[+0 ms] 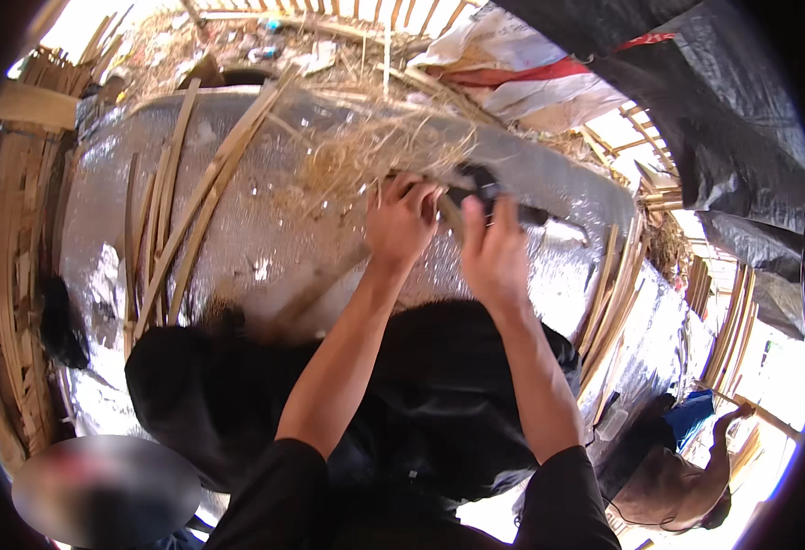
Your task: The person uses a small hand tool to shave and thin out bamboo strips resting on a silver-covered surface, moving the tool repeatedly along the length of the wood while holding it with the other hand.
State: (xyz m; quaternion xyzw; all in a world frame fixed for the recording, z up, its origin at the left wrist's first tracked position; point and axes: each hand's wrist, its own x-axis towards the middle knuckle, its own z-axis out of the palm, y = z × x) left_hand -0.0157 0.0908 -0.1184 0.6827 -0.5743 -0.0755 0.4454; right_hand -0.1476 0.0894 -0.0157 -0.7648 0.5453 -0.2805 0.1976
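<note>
A strip is gripped in the closed left hand, slanted up from the lap; it should be braced firmly. Just beside, a dark tool is apparently grasped by the blurred right hand, best angled shallowly. Beyond, shavings are heaped.

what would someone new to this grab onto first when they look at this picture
Probably the two hands at the centre: the left hand grips a wooden strip, with the right hand close beside it at a dark object too blurred to name. Just beyond them, pale shavings tangle on a shiny silvery sheet. A black tarp hangs at upper right.
</note>
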